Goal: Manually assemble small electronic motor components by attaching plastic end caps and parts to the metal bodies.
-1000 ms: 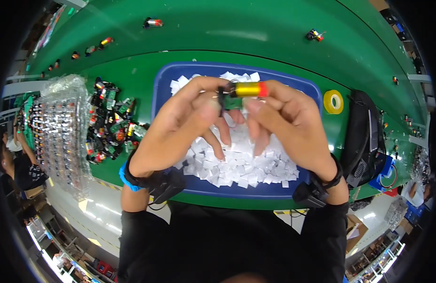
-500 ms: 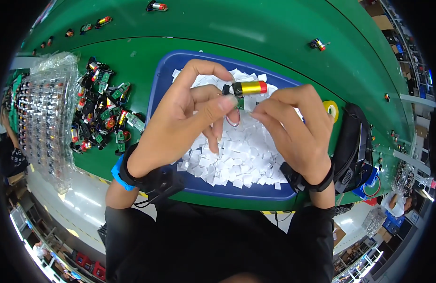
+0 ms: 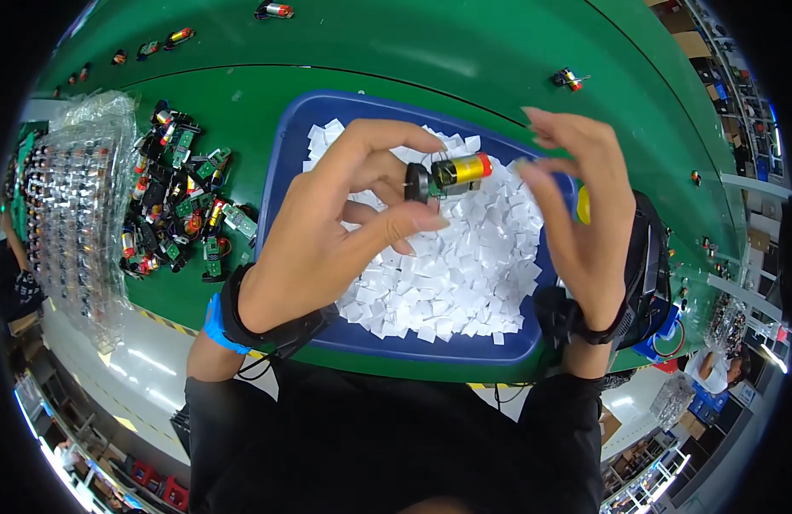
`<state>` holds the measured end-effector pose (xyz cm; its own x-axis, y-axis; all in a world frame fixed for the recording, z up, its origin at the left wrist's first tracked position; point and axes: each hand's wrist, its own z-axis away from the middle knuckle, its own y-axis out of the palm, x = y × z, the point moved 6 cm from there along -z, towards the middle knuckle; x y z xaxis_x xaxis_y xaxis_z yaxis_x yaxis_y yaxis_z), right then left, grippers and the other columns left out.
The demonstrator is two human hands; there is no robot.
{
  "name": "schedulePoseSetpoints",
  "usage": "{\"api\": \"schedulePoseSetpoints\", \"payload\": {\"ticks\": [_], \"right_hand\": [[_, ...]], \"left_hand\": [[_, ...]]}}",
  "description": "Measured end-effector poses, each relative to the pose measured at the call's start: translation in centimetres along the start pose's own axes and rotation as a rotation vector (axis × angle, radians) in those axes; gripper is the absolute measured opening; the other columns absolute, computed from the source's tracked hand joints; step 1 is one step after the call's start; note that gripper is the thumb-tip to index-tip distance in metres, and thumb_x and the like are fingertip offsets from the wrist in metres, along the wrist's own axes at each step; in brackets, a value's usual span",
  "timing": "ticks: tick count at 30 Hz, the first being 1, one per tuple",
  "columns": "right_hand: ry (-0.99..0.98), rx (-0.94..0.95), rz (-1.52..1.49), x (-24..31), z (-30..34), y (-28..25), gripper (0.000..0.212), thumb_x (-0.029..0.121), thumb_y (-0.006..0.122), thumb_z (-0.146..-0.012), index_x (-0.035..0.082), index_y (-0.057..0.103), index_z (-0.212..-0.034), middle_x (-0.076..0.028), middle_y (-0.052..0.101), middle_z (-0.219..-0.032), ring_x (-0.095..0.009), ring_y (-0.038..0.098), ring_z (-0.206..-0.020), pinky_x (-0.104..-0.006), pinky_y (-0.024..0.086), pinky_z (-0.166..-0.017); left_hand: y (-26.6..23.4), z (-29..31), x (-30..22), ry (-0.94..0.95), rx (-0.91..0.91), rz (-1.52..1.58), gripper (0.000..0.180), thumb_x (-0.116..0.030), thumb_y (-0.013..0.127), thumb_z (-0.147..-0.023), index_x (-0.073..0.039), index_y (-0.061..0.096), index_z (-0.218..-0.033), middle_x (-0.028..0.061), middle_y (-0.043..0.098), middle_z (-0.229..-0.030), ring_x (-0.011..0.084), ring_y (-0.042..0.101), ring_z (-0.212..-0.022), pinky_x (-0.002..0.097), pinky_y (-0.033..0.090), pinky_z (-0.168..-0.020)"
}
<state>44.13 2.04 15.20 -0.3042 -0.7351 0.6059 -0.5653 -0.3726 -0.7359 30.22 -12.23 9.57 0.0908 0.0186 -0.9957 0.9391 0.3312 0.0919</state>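
My left hand [image 3: 323, 231] is closed around a small electronic assembly. It has a yellow and red battery cell [image 3: 464, 170] pointing to the right, a black round part [image 3: 417, 182] beside my fingers, and thin wires between the two. To its right my right hand [image 3: 588, 201] is raised, fingers apart, holding nothing and not touching the assembly. Both hands are over a blue tray [image 3: 280, 154] filled with small white paper squares [image 3: 447, 283].
Left of the tray lies a pile of similar assemblies [image 3: 182, 188]. Beyond it are clear plastic blister trays [image 3: 83, 223] full of parts. A black bag [image 3: 644, 257] and yellow tape [image 3: 583, 206] sit at the right. A few assemblies [image 3: 571, 80] are spaced along the far green surface.
My right hand has come away from the assembly, moving up and right, and its fingers have spread. The assembly has turned in my left hand, bringing the black round part into view.
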Motion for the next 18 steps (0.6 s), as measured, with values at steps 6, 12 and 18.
{"api": "schedulePoseSetpoints", "payload": {"ticks": [6, 12, 18], "right_hand": [[-0.475, 0.088, 0.054, 2.4, 1.4, 2.0, 0.044, 0.002, 0.083, -0.069, 0.003, 0.068, -0.11, -0.009, 0.07, -0.1, -0.028, 0.065, -0.09, -0.0363, 0.052, -0.08], [-0.502, -0.024, -0.002, 2.9, 1.3, 1.0, 0.035, 0.005, 0.085, -0.068, 0.004, 0.069, -0.099, -0.008, 0.07, -0.095, -0.028, 0.064, -0.088, -0.04, 0.053, -0.078], [-0.497, 0.067, -0.087, 3.1, 1.6, 1.6, 0.034, 0.007, 0.086, -0.068, 0.007, 0.069, -0.097, -0.007, 0.07, -0.095, -0.027, 0.064, -0.087, -0.0453, 0.055, -0.085]], "left_hand": [[0.8, 0.4, 0.2, 0.067, 0.085, -0.103, 0.05, -0.014, 0.073, -0.091, -0.004, 0.047, -0.132, 0.0077, 0.061, -0.093, 0.0156, 0.065, -0.084, 0.0295, 0.059, -0.065], [0.8, 0.4, 0.4, -0.084, 0.081, 0.026, 0.035, -0.014, 0.066, -0.096, -0.005, 0.048, -0.125, 0.0091, 0.058, -0.116, 0.0161, 0.065, -0.088, 0.029, 0.057, -0.07], [0.7, 0.2, 0.0, 0.042, 0.181, -0.036, 0.018, -0.01, 0.056, -0.098, -0.003, 0.052, -0.114, 0.0146, 0.057, -0.123, 0.0186, 0.054, -0.113, 0.0348, 0.05, -0.091]]}}
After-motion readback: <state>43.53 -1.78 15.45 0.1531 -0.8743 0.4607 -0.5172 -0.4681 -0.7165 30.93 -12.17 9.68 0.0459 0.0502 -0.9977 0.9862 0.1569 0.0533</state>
